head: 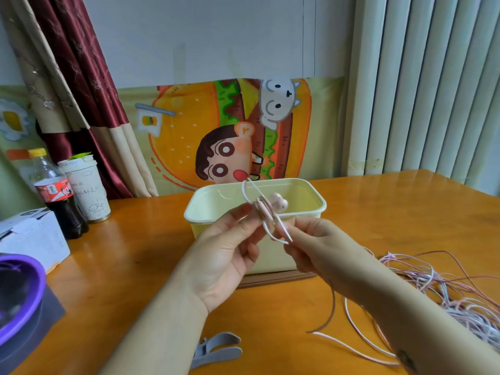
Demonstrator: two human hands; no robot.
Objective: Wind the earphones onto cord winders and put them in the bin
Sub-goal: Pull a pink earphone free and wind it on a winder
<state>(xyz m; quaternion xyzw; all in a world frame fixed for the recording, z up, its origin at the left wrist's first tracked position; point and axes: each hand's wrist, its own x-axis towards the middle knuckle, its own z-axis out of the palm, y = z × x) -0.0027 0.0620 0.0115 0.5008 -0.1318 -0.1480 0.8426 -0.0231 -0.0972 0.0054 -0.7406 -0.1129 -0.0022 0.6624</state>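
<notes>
A person's two hands work above a wooden surface (135,253), just in front of a cream bin (297,196) that stands open-topped at the middle. The left hand (230,247) is raised, with its fingertips pinching a pink cord winder (266,209) level with the bin's near rim. Several turns of earphone cord (244,192) sit wrapped around the winder. One white loop rises above it and another hangs below.

The right hand (311,244), just beside the left and slightly lower, has its fingers curled and pinches the lower loop of that cord close under the winder. From under the right wrist the loose cord trails down onto the surface toward the near edge.

A tangle of pink and white earphone cords (446,293) lies on the surface to the right, partly under the right forearm. A grey cord winder (219,350) lies flat near the front edge, below the left forearm and well apart from the bin.

At far left stand a cola bottle (56,196) and a paper cup (86,190), side by side. A white box (29,239) and a purple-rimmed container (16,293) sit nearer the camera. A cartoon poster (230,131) hangs on the wall behind the bin, beside a red and beige curtain (81,90).
</notes>
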